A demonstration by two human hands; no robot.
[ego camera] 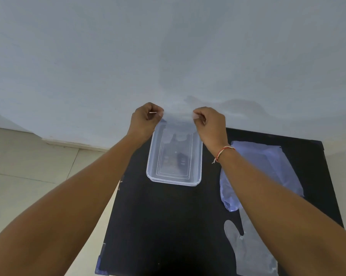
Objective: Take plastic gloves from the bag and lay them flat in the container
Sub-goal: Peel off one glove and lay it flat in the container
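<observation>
A thin clear plastic glove (178,126) hangs stretched between my two hands, its fingers pointing down over the far end of the container. My left hand (146,120) pinches the cuff's left corner and my right hand (210,124) pinches the right corner. The clear rectangular plastic container (154,172) stands open on the black table (164,226) right below. The bluish plastic bag (275,164) lies to the right, partly under my right forearm. A second clear glove (250,253) lies flat on the table at the near right.
A pale wall (168,46) rises directly behind the table's far edge. Beige floor tiles (28,166) show to the left of the table. My right wrist wears a red and white thread band (224,152).
</observation>
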